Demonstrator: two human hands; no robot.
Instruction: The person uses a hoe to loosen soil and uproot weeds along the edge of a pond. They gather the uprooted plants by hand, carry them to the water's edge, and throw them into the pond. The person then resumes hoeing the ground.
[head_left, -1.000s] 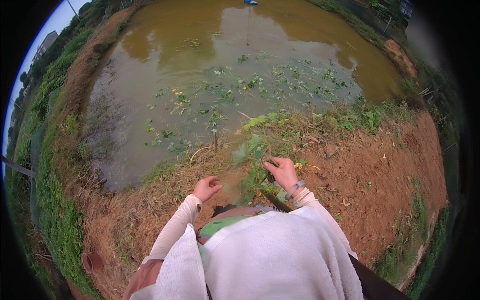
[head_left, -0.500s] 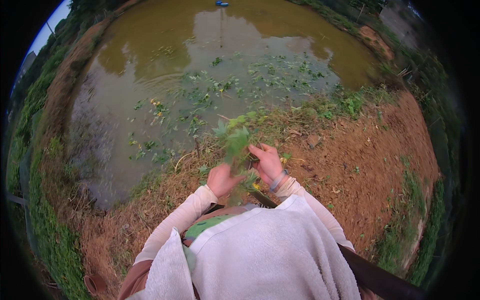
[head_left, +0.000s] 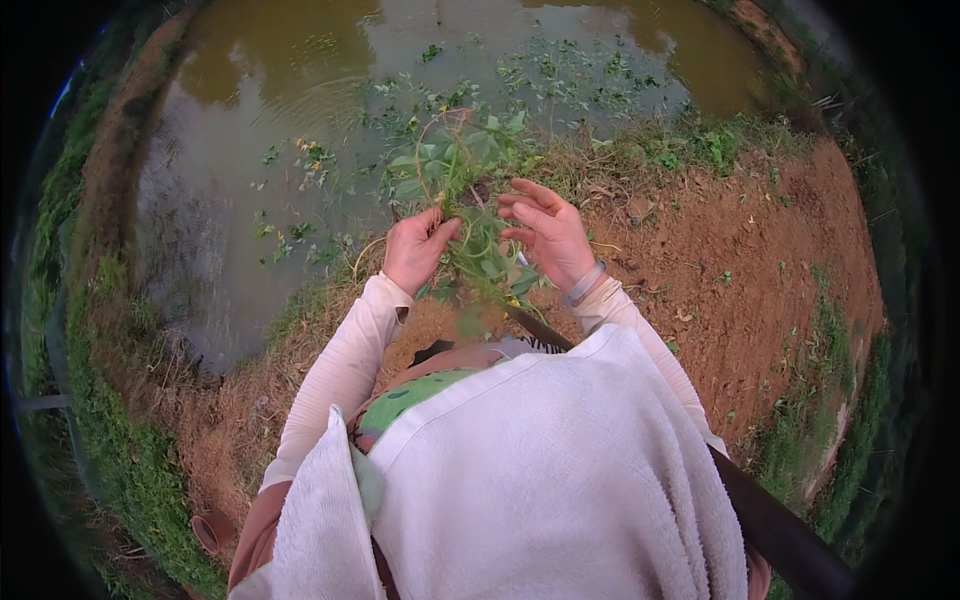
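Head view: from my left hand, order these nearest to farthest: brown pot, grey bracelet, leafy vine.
1. Leafy vine: in the left hand's grip.
2. Grey bracelet: off to the right.
3. Brown pot: lower left, on the ground.

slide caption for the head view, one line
Left hand holds leafy green vines, right hand open beside them, near a murky pond.

Green leafy plants (head_left: 450,170), reddish-brown soil (head_left: 740,300), olive-brown and grey pond water (head_left: 250,140), plain white towel (head_left: 540,450), pinkish-cream sleeves (head_left: 340,355), dark-spotted green cloth (head_left: 410,400), pale grey wristband (head_left: 584,284)
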